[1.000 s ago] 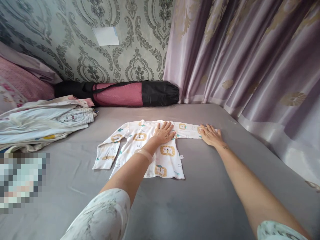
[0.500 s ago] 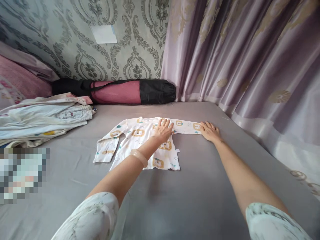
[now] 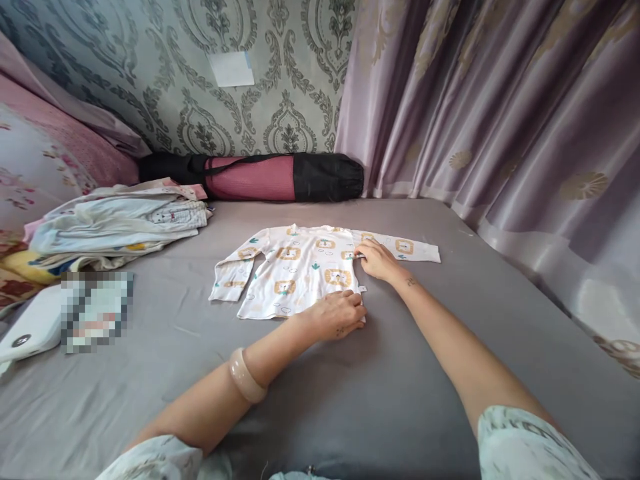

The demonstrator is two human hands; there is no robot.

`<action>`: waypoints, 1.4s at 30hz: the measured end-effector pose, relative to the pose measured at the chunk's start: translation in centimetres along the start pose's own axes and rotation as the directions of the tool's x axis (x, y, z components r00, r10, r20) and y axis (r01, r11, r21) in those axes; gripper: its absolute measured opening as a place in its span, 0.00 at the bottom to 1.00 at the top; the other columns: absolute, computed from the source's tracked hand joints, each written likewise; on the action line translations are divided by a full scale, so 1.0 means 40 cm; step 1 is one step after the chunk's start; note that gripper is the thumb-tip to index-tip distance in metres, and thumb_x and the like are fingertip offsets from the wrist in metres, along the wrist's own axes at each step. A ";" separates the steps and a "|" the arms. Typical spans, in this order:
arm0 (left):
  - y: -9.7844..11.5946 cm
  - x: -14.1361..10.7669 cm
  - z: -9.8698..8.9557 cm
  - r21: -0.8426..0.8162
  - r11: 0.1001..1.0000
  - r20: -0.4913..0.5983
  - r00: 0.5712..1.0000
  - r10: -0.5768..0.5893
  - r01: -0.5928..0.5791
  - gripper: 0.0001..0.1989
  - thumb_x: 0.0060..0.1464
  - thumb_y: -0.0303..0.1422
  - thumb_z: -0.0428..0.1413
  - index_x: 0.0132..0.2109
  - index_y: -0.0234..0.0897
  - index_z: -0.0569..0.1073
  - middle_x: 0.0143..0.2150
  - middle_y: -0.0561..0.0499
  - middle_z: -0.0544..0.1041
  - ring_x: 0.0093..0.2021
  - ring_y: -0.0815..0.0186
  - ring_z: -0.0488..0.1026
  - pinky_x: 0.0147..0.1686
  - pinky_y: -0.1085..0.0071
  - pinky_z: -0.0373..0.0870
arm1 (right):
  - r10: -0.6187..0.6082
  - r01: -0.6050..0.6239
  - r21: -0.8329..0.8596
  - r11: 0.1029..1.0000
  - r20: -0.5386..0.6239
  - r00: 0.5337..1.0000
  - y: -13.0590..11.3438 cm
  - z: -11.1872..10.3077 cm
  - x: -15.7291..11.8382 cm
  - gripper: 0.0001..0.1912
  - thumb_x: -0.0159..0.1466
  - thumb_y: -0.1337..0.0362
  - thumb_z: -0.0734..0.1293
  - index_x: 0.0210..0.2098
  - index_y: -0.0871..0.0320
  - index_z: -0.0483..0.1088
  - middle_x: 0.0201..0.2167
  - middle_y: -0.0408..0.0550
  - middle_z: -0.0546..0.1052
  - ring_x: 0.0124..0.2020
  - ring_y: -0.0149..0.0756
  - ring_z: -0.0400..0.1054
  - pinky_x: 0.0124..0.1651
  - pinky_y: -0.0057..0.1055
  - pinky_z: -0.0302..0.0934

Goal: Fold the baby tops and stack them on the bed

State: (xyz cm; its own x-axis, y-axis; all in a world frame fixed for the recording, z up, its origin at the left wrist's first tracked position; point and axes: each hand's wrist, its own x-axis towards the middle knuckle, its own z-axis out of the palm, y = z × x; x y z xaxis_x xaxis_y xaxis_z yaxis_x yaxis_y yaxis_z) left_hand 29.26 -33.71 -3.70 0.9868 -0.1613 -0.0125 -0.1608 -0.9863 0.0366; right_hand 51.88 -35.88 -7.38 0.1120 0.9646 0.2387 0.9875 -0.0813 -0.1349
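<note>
A white long-sleeved child's shirt (image 3: 303,270) with yellow lion faces and green leaves lies spread on the grey sheet, its collar at the far side. The sleeve on the left bends down towards me, while the other stretches out flat to the right. At the hem's right corner, beside a small side tag, my left hand (image 3: 339,316) has its fingers closed on the cloth. My right hand (image 3: 379,260) pinches the right side edge just below the underarm. The fingertips of both hands are partly hidden. A pale bangle (image 3: 246,377) circles my left wrist.
A pile of folded clothes (image 3: 120,217) sits at the left. Nearer me are a white device (image 3: 43,320) and a blurred-out item (image 3: 100,313). A black and pink rolled bag (image 3: 250,178) lies along the wall; a purple curtain (image 3: 425,100) hangs at right.
My left hand has gone from the shirt's chest down to the hem corner. My right hand has left the sleeve cuff for the side edge. Both hands, flat before, are now closed; the view shifted left.
</note>
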 end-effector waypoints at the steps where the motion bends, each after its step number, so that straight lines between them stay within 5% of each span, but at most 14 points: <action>1: 0.005 -0.002 -0.001 0.003 1.000 0.014 1.000 -0.006 0.006 0.14 0.66 0.33 0.45 0.44 0.33 0.73 0.43 0.42 0.73 0.41 0.60 0.72 0.41 0.65 0.69 | 0.005 -0.005 -0.013 1.000 0.008 1.000 -0.004 0.000 0.002 0.17 0.59 0.76 0.60 0.42 0.57 0.75 0.46 0.51 0.75 0.51 0.41 0.64 0.54 0.34 0.57; 7: 0.030 -0.003 0.003 0.012 0.997 0.032 0.997 -0.073 0.073 0.10 0.56 0.25 0.51 0.44 0.31 0.73 0.42 0.42 0.74 0.42 0.57 0.72 0.34 0.65 0.71 | -0.003 0.011 -0.113 0.994 0.067 0.998 -0.006 -0.007 0.008 0.15 0.64 0.73 0.58 0.43 0.58 0.74 0.46 0.53 0.75 0.49 0.43 0.64 0.49 0.34 0.57; 16: 0.033 0.015 0.033 0.000 0.992 -0.075 0.990 -0.123 0.123 0.12 0.61 0.29 0.47 0.38 0.32 0.75 0.39 0.41 0.76 0.42 0.56 0.74 0.37 0.64 0.72 | -0.043 0.060 -0.105 0.993 0.160 0.986 0.023 -0.023 0.024 0.22 0.62 0.77 0.56 0.49 0.55 0.73 0.47 0.50 0.74 0.49 0.40 0.64 0.47 0.30 0.58; 23: 0.002 0.027 0.042 -0.482 0.822 -0.122 0.905 -0.407 0.304 0.10 0.58 0.31 0.50 0.36 0.37 0.76 0.35 0.49 0.79 0.34 0.65 0.75 0.35 0.72 0.70 | -0.021 0.017 0.020 1.000 0.229 0.973 0.047 -0.041 0.053 0.21 0.62 0.76 0.59 0.46 0.52 0.77 0.45 0.47 0.76 0.48 0.36 0.67 0.47 0.26 0.60; 29: 0.011 0.026 0.064 -0.450 0.890 -0.200 0.962 -0.185 0.078 0.11 0.61 0.29 0.49 0.41 0.35 0.76 0.42 0.45 0.79 0.44 0.64 0.74 0.48 0.70 0.69 | 0.083 -0.075 -0.041 0.996 0.269 0.960 0.005 -0.062 0.056 0.22 0.61 0.77 0.59 0.46 0.53 0.77 0.49 0.50 0.75 0.50 0.39 0.68 0.52 0.30 0.60; 31: 0.011 0.019 0.056 -0.444 0.896 -0.185 0.979 -0.086 -0.005 0.10 0.62 0.29 0.49 0.44 0.36 0.75 0.43 0.46 0.78 0.45 0.64 0.74 0.49 0.71 0.69 | 0.116 -0.097 -0.104 0.990 0.195 0.974 -0.045 -0.054 0.051 0.20 0.62 0.74 0.59 0.48 0.56 0.76 0.52 0.54 0.74 0.54 0.44 0.66 0.56 0.35 0.58; 33: -0.003 0.001 0.042 -0.435 0.899 -0.136 0.983 -0.126 0.055 0.11 0.60 0.28 0.50 0.46 0.38 0.75 0.44 0.47 0.79 0.45 0.64 0.75 0.47 0.71 0.70 | 0.101 -0.091 -0.104 0.990 0.092 0.991 -0.105 -0.029 0.040 0.23 0.64 0.74 0.57 0.55 0.60 0.71 0.59 0.56 0.69 0.60 0.44 0.60 0.61 0.37 0.54; 35: -0.032 -0.027 0.032 -0.357 0.890 -0.095 0.936 -0.338 0.285 0.12 0.58 0.25 0.49 0.46 0.36 0.74 0.44 0.45 0.78 0.46 0.61 0.75 0.47 0.67 0.71 | 0.099 -0.095 -0.055 0.994 0.074 0.992 -0.160 0.008 0.024 0.26 0.67 0.71 0.53 0.64 0.64 0.61 0.65 0.57 0.62 0.66 0.43 0.54 0.65 0.37 0.50; 38: -0.091 -0.077 0.042 -0.190 0.784 -0.152 0.772 -0.618 0.591 0.15 0.60 0.27 0.47 0.51 0.30 0.71 0.54 0.36 0.73 0.58 0.53 0.68 0.56 0.58 0.65 | 0.179 -0.176 -0.037 0.984 0.103 0.978 -0.211 0.062 -0.002 0.30 0.71 0.60 0.50 0.68 0.68 0.52 0.70 0.60 0.53 0.70 0.47 0.43 0.69 0.43 0.41; 40: -0.123 -0.104 0.066 -0.147 0.726 -0.152 0.710 -0.688 0.672 0.21 0.64 0.34 0.46 0.59 0.26 0.65 0.64 0.31 0.64 0.66 0.48 0.57 0.61 0.51 0.57 | 0.218 -0.213 -0.051 0.976 0.121 0.968 -0.222 0.082 -0.013 0.32 0.71 0.54 0.48 0.68 0.68 0.51 0.70 0.61 0.50 0.71 0.48 0.40 0.70 0.46 0.37; 42: -0.143 -0.121 0.091 -0.152 0.698 -0.093 0.693 -0.715 0.700 0.27 0.65 0.41 0.43 0.64 0.25 0.59 0.68 0.30 0.56 0.69 0.45 0.50 0.63 0.48 0.52 | 0.231 -0.222 -0.074 0.972 0.138 0.963 -0.220 0.089 -0.017 0.34 0.71 0.52 0.48 0.68 0.69 0.51 0.70 0.62 0.49 0.71 0.48 0.40 0.70 0.46 0.35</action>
State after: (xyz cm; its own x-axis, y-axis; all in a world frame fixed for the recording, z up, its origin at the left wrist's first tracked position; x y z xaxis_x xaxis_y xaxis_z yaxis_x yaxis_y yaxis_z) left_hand 25.35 -27.43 -7.48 0.8006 0.5965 0.0577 0.5810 -0.7962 0.1690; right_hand 42.71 -34.94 -9.79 0.3205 0.9449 0.0666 0.9434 -0.3120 -0.1128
